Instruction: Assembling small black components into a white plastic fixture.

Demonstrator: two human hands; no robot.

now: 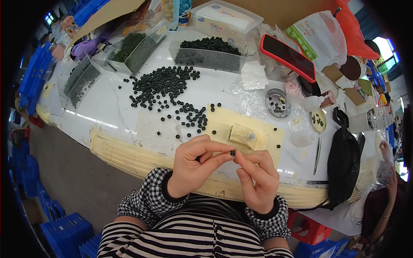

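Observation:
Over the table's near edge, my left hand (194, 161) pinches a small black round part (232, 153) between thumb and index finger. The tip of my right index finger meets that part from the other side. My right hand (260, 179) has its thumb apart from the index finger, and its other fingers are curled. Just beyond my hands stands a small cream block (243, 136) with a pale peg on it, on a yellowish board (223, 118). Many similar black parts (161, 84) lie in a loose pile ahead and to the left.
A clear bin (205, 60) of black parts stands behind the pile. More clear bins (81, 84) are at left. Rightward are a red-cased phone (287, 58), a round tin (278, 103), tweezers (317, 155) and a black bag (344, 159). Another person's arm (389, 189) shows at far right.

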